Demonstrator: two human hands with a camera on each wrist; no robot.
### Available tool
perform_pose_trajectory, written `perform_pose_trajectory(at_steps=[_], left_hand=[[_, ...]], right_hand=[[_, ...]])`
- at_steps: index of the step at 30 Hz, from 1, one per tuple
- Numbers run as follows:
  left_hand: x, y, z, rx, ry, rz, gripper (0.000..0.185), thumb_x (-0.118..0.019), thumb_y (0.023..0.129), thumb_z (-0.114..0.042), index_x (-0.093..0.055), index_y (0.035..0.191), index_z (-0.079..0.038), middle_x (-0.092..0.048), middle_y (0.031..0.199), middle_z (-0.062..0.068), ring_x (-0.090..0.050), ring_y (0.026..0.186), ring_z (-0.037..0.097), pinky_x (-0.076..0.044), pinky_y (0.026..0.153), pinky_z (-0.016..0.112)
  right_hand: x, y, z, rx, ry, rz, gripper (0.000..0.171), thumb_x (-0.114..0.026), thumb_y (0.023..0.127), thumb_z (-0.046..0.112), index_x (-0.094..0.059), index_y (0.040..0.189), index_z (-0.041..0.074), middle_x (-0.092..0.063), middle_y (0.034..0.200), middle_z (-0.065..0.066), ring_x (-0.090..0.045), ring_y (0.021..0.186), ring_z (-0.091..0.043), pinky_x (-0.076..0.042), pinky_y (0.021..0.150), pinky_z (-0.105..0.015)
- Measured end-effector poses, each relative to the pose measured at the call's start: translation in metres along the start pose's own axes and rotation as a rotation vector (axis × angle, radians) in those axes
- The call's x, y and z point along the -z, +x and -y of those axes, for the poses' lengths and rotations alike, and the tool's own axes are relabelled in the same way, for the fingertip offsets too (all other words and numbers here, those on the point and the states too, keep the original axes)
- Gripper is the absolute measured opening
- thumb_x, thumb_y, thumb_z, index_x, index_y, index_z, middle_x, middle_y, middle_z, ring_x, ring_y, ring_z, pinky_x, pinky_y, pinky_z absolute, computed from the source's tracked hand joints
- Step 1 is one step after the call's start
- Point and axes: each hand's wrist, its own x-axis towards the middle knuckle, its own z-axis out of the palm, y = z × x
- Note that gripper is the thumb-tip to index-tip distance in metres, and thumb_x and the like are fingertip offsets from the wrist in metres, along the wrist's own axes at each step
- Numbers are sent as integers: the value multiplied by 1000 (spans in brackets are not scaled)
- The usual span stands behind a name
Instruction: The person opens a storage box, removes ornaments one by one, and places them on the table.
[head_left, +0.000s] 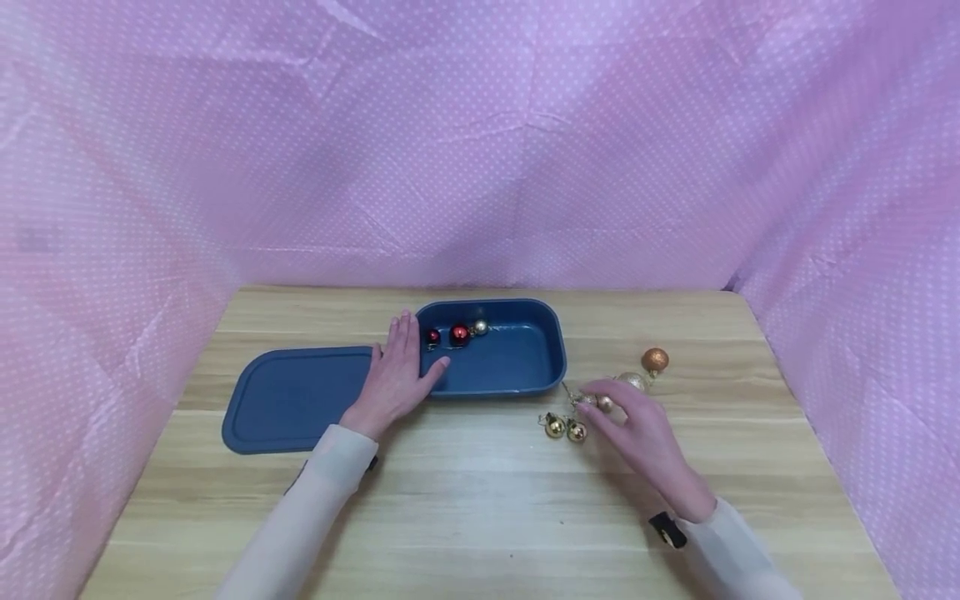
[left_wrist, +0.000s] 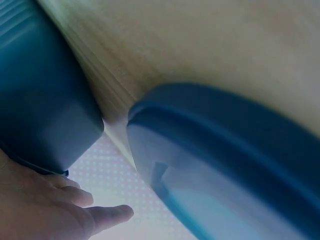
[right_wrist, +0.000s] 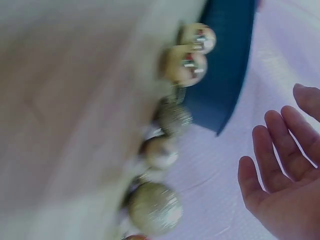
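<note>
My left hand (head_left: pixel 390 379) rests with straight fingers on the left rim of a blue rectangular box (head_left: pixel 495 392). Inside the box, toward its back left, lie a dark red bauble (head_left: pixel 433 337), a bright red bauble (head_left: pixel 460 335) and a small gold bauble (head_left: pixel 481 327). My right hand (head_left: pixel 641 429) hovers over baubles to the right of the box, its fingers loosely bent and holding nothing in the right wrist view. Beneath it are a glittery gold bauble (right_wrist: pixel 174 119), a small matte gold bauble (right_wrist: pixel 161 152) and a larger glittery one (right_wrist: pixel 156 208).
Two shiny gold baubles (head_left: pixel 566 429) lie in front of the box's right corner. Farther right sits a copper bauble (head_left: pixel 655 360). A flat blue lid (head_left: pixel 292 400) lies left of the box on the wooden table (head_left: pixel 480 517). Pink dotted cloth (head_left: pixel 480 167) hangs behind and at both sides.
</note>
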Motion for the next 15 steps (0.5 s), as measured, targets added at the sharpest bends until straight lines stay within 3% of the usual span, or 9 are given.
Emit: perform_pose_trajectory(at_steps=[6,15], left_hand=[[-1,0,0,3,-14,1,99,-35,103,-70,-1,165,-1,3,173,16,3,159,33,-11,121,68],[9,0,3,-19,-123,80,101,-35,102,-73,-1,165,-2,3,174,14,1,159,34,-11,121,68]], right_hand=[[-6,32,19,46,42,-20,27,-82,89,13,-76,116,8,-76,116,-7,-70,111,-28,-54,96,-48],[-13,85,43,96,47,105,27,-76,96,20,-74,120,7,-73,120,-8,-67,115,-27,-54,97,-49]])
